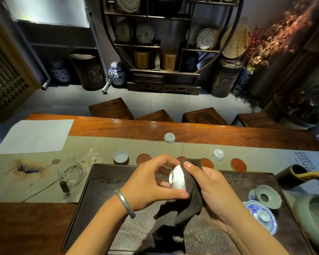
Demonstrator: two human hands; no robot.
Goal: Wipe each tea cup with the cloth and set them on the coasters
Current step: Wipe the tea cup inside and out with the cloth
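At frame centre, left hand (151,179) fingers pinch the light, fragile, slippery tea cup (178,178) by its rim and foot while right hand (210,186) fingers press the soft cloth (190,201) against it.

The room is dim, with a grey floor (155,100) and grey walls. A big round wooden shelf (166,43) stands against the back wall. It holds plates, jars and boxes. A blue and white jar (116,73) sits on the floor just left of the shelf, and another one (60,72) sits further left. Dark round barrels (89,70) stand on both sides of the shelf. Dry reddish branches (284,30) lean in the right corner, lit by warm light. A wooden screen (6,80) is on the far left. Four wooden stools (110,108) stand in a row behind the long brown worktop (191,129).
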